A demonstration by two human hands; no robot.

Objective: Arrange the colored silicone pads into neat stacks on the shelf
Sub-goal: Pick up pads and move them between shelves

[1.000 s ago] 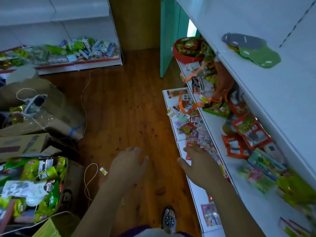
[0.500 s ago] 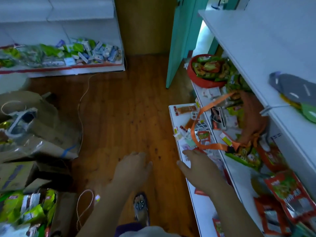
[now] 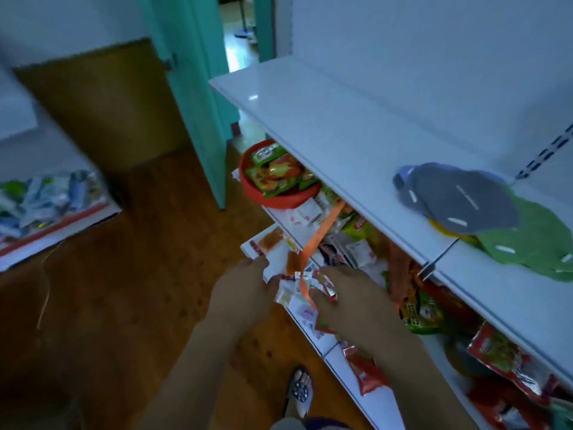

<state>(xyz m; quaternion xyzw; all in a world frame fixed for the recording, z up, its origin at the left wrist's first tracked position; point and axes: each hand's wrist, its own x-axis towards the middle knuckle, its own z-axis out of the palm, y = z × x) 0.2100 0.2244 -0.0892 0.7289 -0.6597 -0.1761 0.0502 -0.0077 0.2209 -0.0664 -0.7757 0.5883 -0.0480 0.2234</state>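
— Pads (image 3: pixel 483 212), silicone, where are they?

— On the white upper shelf (image 3: pixel 325 119) to my right, well apart from my hands; a grey pad (image 3: pixel 465 200) lies on top, a green one (image 3: pixel 536 240) juts out beside it, a yellow edge (image 3: pixel 440 228) peeks beneath; loosely overlapped.

— And your hands?

— Both reach forward, palms down; my left hand (image 3: pixel 245 290) has relaxed, straight fingers, holding nothing; my right hand (image 3: pixel 347 293) hovers over small packets (image 3: pixel 297 302) on the low shelf, fingers loose; an orange strap (image 3: pixel 319 237) hangs between them.
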